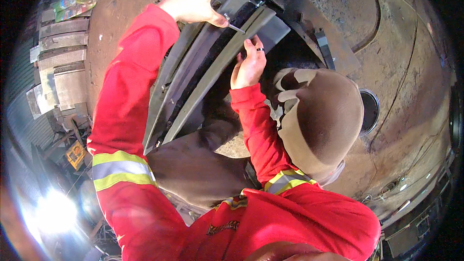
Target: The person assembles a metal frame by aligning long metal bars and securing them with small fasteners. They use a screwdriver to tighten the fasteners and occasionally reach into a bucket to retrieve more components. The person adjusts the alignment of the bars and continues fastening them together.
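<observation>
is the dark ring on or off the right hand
On: the dark ring shows as a band across one finger of the right hand. Which finger wears it, I cannot tell for sure.

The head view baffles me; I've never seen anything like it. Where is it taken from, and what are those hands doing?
There is no robot here: these are a person's own two bare hands. A wide fisheye camera on the person's head looks down, so straight edges bend near the rim. The red sleeves are the wearer's arms.

The left hand pinches a thin metal rod, whose tip reaches a long grey metal bar. The right hand is beside that bar, fingers bent; whether it grips anything is unclear. Next to it runs a dark round bar with a shiny end. Around them is a brown floor, with a bright light at lower left.
</observation>
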`<state>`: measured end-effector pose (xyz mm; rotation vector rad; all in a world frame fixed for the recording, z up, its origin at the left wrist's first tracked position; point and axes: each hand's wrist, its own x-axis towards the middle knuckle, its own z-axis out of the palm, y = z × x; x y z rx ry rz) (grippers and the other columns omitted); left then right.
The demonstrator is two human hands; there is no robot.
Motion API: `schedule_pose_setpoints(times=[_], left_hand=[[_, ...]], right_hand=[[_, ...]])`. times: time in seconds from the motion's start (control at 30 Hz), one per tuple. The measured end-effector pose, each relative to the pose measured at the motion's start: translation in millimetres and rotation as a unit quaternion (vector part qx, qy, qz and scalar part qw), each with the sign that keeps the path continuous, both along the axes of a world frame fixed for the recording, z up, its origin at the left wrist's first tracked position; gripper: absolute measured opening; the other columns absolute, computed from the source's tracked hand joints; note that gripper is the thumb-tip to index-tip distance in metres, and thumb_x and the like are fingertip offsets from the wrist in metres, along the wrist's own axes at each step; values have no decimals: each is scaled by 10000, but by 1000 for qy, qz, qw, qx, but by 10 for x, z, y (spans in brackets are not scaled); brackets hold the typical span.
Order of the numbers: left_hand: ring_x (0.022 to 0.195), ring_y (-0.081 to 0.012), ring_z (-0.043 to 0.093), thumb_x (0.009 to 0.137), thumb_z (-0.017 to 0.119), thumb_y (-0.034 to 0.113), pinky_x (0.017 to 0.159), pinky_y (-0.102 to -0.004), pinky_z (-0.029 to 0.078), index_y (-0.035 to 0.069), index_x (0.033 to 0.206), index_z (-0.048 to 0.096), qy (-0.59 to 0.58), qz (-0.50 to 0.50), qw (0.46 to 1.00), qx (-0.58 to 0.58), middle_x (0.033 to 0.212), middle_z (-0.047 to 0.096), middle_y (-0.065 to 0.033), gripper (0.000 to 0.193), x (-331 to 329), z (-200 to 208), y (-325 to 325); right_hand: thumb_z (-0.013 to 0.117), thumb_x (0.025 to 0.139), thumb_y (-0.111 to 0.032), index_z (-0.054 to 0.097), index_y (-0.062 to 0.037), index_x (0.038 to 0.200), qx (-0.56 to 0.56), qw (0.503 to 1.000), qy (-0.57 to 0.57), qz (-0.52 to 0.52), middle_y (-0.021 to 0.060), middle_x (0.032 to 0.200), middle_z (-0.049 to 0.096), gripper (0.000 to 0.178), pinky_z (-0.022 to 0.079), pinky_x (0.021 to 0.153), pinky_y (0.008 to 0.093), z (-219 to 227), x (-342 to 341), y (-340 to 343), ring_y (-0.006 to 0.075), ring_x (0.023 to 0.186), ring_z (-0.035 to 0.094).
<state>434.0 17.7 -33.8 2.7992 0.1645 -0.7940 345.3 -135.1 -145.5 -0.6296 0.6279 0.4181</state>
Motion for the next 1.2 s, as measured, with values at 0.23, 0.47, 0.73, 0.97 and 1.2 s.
schedule_pose_setpoints(times=[0.23,0.47,0.73,0.97,1.2], left_hand=[[862,-358,577,584,828,372,733,-422,443,-14,932,489,-101,-41,994,11,887,571,-192,621,-190,-168,-179],[959,-236,542,707,641,179,892,-382,399,90,905,588,-206,-330,905,171,918,571,-69,224,-502,-198,-543],[895,-197,534,733,593,187,795,-323,414,104,787,608,-183,-390,889,154,805,575,-34,100,-433,-459,-436],[622,-330,622,811,560,235,558,-437,486,71,792,597,-9,-366,921,131,592,586,-143,169,-186,-294,-512],[584,-355,609,840,544,252,539,-454,487,76,797,592,-1,-342,936,87,585,578,-164,187,-136,-230,-457]], right_hand=[[513,916,-139,455,-68,1161,69,994,65,-59,40,936,584,261,453,691,289,-216,43,41,136,810,542],[504,941,-137,528,-43,1036,20,994,87,-62,49,852,593,135,458,611,277,-291,83,89,136,719,549],[501,951,-204,546,-73,991,131,980,132,-73,22,795,586,145,419,564,262,-363,93,61,124,675,535],[509,952,-234,553,-83,931,139,972,178,-59,-3,735,541,158,390,550,267,-392,133,115,108,627,487],[448,977,-247,588,-70,1021,211,968,125,-45,45,966,612,230,449,844,346,-449,106,166,181,912,563]])
